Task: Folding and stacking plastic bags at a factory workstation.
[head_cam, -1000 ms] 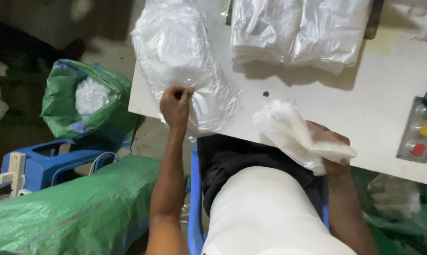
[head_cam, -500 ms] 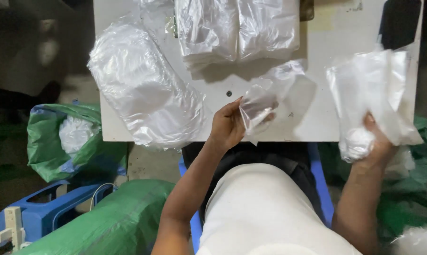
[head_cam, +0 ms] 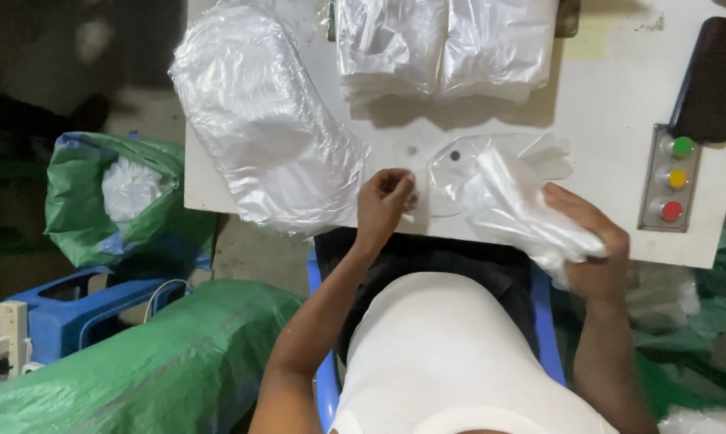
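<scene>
The left hand [head_cam: 385, 201] is pinching the edge of a thin clear plastic bag [head_cam: 491, 173] lying flat at the white bench's [head_cam: 604, 104] front edge. The right hand [head_cam: 592, 249] is gripping a folded white cloth piece [head_cam: 523, 217] at the bag's mouth, seemingly only partly inserted; the packing is looking unfinished.

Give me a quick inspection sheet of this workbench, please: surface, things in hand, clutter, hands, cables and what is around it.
Surface: white worktable, a little stained, with a small dark hole.
Things in hand: clear thin plastic bag lying on the table's near edge, bunched at its right end.
Clutter: long roll-shaped clear plastic bundle at left; stack of folded clear plastic bags at the far edge; grey panel of green, yellow and red buttons.
Hands: left hand pinched shut at the bag's left edge; right hand gripping the bunched end.
Cables: thin white cable by the blue plastic stool.
Surroundings: green woven sack holding white material; green tarpaulin bundle; dim floor.
</scene>
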